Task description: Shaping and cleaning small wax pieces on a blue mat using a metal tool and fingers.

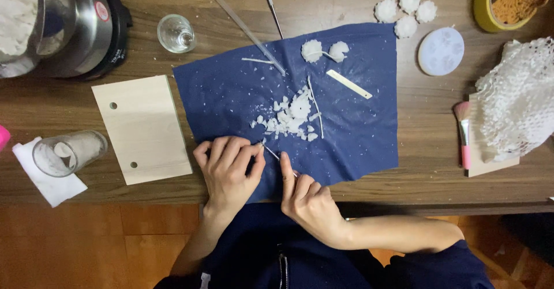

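Observation:
My left hand (229, 168) rests on the near edge of a dark blue cloth (231, 92), fingers curled around a small white piece that is mostly hidden. My right hand (306, 199) grips a thin metal tool (272, 152) whose tip meets the left fingertips. Just beyond both hands lies a heap of white wax chips (291, 116). Two white flower-shaped pieces (323, 50) and a flat white stick (349, 84) lie farther back on the cloth.
A light wooden board (141, 127) lies left of the cloth. A glass cup (69, 152) stands on a white napkin, a metal pot (69, 23) far left. Several white flowers (404, 3), a round mould (441, 50), a pink brush (463, 133), white netting (513, 98) sit right.

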